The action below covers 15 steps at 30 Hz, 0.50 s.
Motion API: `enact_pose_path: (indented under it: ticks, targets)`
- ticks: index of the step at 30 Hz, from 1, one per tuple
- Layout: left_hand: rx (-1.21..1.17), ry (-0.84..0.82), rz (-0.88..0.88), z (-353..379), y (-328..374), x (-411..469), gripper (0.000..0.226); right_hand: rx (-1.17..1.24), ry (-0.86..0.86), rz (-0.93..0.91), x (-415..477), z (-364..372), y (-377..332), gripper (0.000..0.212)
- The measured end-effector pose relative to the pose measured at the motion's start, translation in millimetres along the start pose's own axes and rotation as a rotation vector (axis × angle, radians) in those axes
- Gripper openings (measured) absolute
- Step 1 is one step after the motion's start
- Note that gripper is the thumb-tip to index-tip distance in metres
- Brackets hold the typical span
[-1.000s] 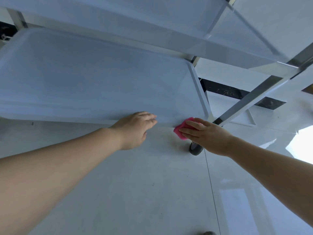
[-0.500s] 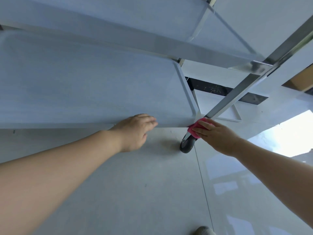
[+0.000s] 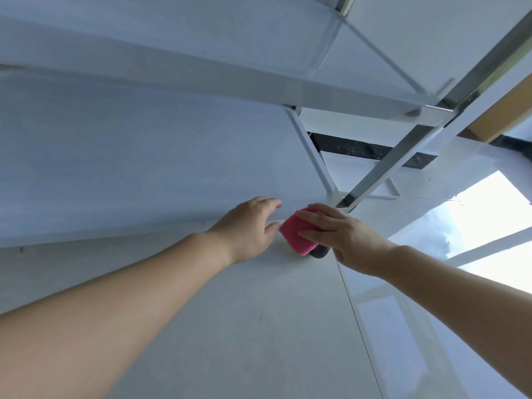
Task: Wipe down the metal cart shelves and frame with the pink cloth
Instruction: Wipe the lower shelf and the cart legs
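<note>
The cart's lower shelf (image 3: 144,154) has a cloth (image 3: 296,236) against its near right corner, above a wheel (image 3: 319,252) on the floor (image 3: 259,341).

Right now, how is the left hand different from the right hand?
The left hand has no cloth; the right hand holds the pink cloth. The left hand holds the lower shelf by its front edge, fingers on top and thumb underneath; the right hand is by the shelf's corner, over the dark wheel. Both reach forward to the same shelf.
</note>
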<state>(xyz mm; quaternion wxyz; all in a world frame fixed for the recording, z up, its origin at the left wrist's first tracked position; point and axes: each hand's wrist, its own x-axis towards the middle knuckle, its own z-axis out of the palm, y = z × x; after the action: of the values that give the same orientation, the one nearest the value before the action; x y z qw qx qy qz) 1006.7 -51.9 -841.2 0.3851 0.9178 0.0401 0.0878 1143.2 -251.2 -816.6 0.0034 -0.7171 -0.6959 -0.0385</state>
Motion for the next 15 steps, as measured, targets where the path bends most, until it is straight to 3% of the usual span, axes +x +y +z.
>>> enact_pose_path:
  ticks: [3, 6, 9, 13, 15]
  targets:
    - [-0.205, -0.032, -0.145, 3, 4, 3, 0.042, 0.019, 0.131, -0.01, 3, -3, -10, 0.04]
    - [-0.365, -0.048, -0.162, 9, 10, 5, 0.028, 0.035, 0.244, 0.052, -2, -1, -15, 0.041]
    - [-0.388, -0.02, -0.117, 15, 21, 7, 0.02, 0.104, 0.221, 0.149, -14, 4, -15, 0.048]
    - [-0.362, 0.01, -0.038, 19, 49, 11, 0.024, 0.386, 0.126, 0.412, -37, -6, -16, 0.066]
    - [-0.375, -0.001, -0.005, 23, 66, 16, 0.026, 0.483, 0.164, 0.504, -42, -17, -17, 0.077]
